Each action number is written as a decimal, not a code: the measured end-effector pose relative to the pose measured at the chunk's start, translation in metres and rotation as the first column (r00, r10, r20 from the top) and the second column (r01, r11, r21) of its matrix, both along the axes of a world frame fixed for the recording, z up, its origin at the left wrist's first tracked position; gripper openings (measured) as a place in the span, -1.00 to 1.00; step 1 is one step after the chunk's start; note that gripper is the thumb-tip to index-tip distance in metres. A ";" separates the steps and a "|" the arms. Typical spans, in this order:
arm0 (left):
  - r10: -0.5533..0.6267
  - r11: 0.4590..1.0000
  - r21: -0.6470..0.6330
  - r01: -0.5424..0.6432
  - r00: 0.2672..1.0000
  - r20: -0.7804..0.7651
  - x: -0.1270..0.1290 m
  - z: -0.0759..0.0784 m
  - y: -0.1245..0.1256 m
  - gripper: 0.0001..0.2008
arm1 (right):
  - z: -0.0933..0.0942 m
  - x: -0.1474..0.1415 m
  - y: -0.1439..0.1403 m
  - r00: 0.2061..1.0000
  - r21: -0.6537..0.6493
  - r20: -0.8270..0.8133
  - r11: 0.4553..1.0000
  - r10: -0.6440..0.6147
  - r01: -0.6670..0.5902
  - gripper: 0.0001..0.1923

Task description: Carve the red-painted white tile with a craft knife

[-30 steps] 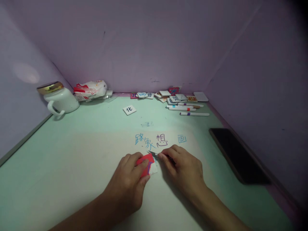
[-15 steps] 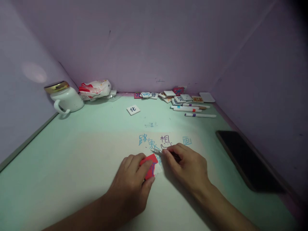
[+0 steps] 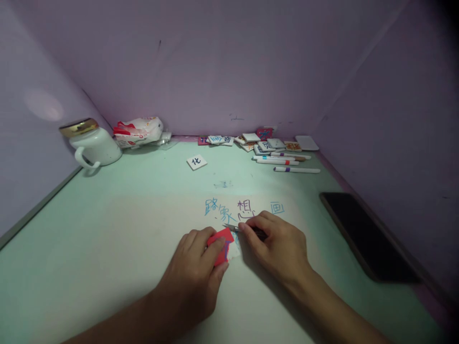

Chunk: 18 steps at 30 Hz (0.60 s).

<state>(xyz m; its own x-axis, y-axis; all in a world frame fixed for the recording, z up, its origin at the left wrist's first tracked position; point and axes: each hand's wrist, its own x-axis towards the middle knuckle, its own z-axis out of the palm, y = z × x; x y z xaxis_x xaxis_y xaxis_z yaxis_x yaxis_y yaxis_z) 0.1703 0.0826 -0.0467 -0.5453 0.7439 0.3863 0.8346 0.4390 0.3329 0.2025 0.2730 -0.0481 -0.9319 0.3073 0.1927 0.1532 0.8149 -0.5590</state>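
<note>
Left hand (image 3: 195, 277) pins red-and-white square card (image 3: 222, 244) flat mid-table; right hand (image 3: 281, 248) pinches slim marker pen (image 3: 238, 229), tip beside card's far edge.

A single head-worn camera looks forward and steeply down onto a pale green table (image 3: 107, 229), facing the purple back wall (image 3: 229, 71) where it meets the table's far edge, with a side wall closing in at each side. It sits close: the left hand (image 3: 195, 277) and right hand (image 3: 278, 246) fill the near middle, both forearms running off the bottom edge. The far left corner, with its white mug (image 3: 95, 145), and the far right corner both stay in frame.
</note>
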 end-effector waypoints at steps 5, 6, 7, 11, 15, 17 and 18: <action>0.006 1.000 0.004 -0.006 1.000 -0.011 0.000 0.001 0.000 -0.68 | 0.002 -0.002 0.000 0.999 -0.003 0.036 1.000 0.009 -0.009 -0.74; 0.009 1.000 0.002 -0.009 1.000 -0.011 0.000 0.001 0.000 -0.68 | 0.001 -0.002 0.001 0.999 -0.001 0.041 1.000 0.015 -0.015 -0.74; 0.010 1.000 0.000 -0.010 1.000 -0.011 0.000 0.001 0.000 -0.68 | 0.000 -0.002 0.001 0.999 0.003 0.043 1.000 0.019 -0.019 -0.74; 0.016 1.000 -0.006 -0.016 1.000 -0.027 0.000 0.000 0.000 -0.67 | -0.003 -0.001 0.002 0.999 0.030 0.026 0.999 0.035 -0.036 -0.73; 0.007 1.000 -0.024 -0.008 0.999 -0.048 -0.001 -0.001 0.000 -0.66 | -0.005 -0.001 0.002 0.999 0.034 0.003 0.998 0.048 -0.048 -0.72; 0.016 1.000 -0.023 -0.018 0.998 -0.053 -0.001 -0.001 0.000 -0.67 | -0.004 -0.001 0.002 0.999 0.036 -0.001 0.998 0.047 -0.047 -0.72; 0.023 0.999 -0.021 -0.024 0.998 -0.052 -0.001 -0.001 0.000 -0.68 | -0.004 -0.001 0.002 0.999 0.037 0.000 0.998 0.051 -0.051 -0.71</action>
<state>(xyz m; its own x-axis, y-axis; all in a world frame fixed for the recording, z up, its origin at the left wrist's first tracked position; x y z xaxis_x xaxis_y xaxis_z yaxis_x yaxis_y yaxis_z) 0.1696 0.0822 -0.0476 -0.5429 0.7393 0.3985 0.8395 0.4656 0.2801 0.2011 0.2749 -0.0521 -0.9460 0.2518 0.2041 0.1099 0.8416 -0.5288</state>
